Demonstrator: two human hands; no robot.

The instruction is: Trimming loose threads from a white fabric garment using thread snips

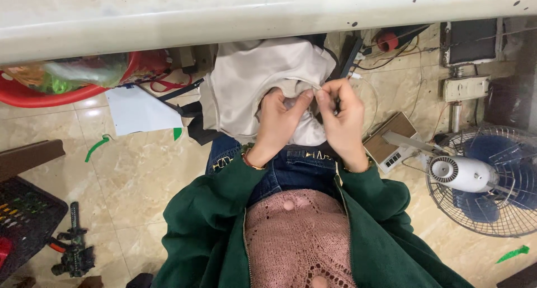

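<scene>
Seen from my head camera, looking straight down: I sit with a pale cream garment bunched over my lap, its far side hanging under the edge of a white worktable that runs across the top of the view. My left hand is pressed into the cloth, fingers curled, thumb raised and pinching a fold of the fabric at its seam. My right hand meets it just beside, fingers closed narrow on the same edge of cloth; whether a small tool sits between those fingertips I cannot tell. The two hands touch or nearly touch at the thumbs, right over the garment's rumpled middle.

Below the hands show my blue jeans, a dark green jacket open at the front and a pink knitted top. A thin bangle circles my left wrist.

On the tiled floor, at my right stands a small electric fan with blue blades behind a wire guard, and near it a flat brown-topped device with buttons. At my left, a red basin holds bright scraps, a white sheet lies beside it, green tape strips mark the tiles, and a dark tool lies near a black crate.
</scene>
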